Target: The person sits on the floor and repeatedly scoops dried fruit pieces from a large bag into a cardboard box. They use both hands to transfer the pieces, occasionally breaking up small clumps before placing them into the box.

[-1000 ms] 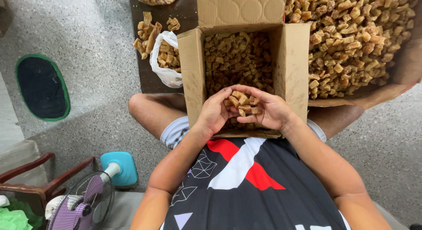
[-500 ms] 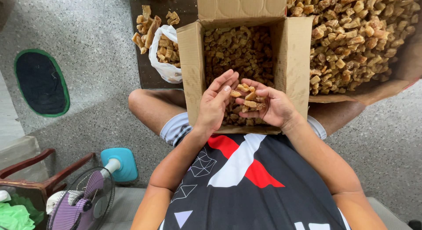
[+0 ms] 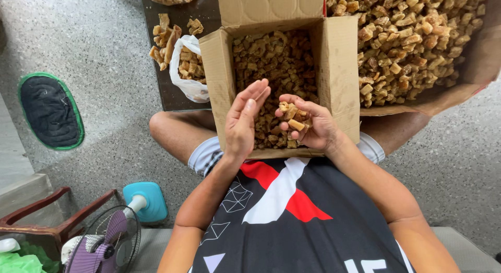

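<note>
- A dark oval mat (image 3: 50,111) with a green edge is seen flat on the speckled stone floor (image 3: 94,54), far left.
- Lower left, a small fan (image 3: 107,247) with purple blades and a wire cage is partly cut off by the frame; its teal base (image 3: 147,201) sits just beside it. A wooden chair arm (image 3: 47,226) is only half in view.
- A thin white plastic bag (image 3: 190,69) of brown chunks is slumped against the box's left wall, with loose pieces on a dark board (image 3: 177,22) behind it.
- The open cardboard box (image 3: 219,69) is wedged between the knees, filled with rough, golden-brown fried chunks (image 3: 271,59); the exact food can't be made out.
- The left hand (image 3: 242,124) is held edge-on over the box, fingers straight and together, nothing gripped. It was cupped with the other hand a second ago and has since been opened up.
- The right hand (image 3: 308,127) is curled into a cup, and a small heap of chunks (image 3: 291,116) is held in it, just above the box's contents.
- To the right, a big pile of the same chunks (image 3: 412,38) is spread on brown paper (image 3: 469,74), cut off by the edge.
</note>
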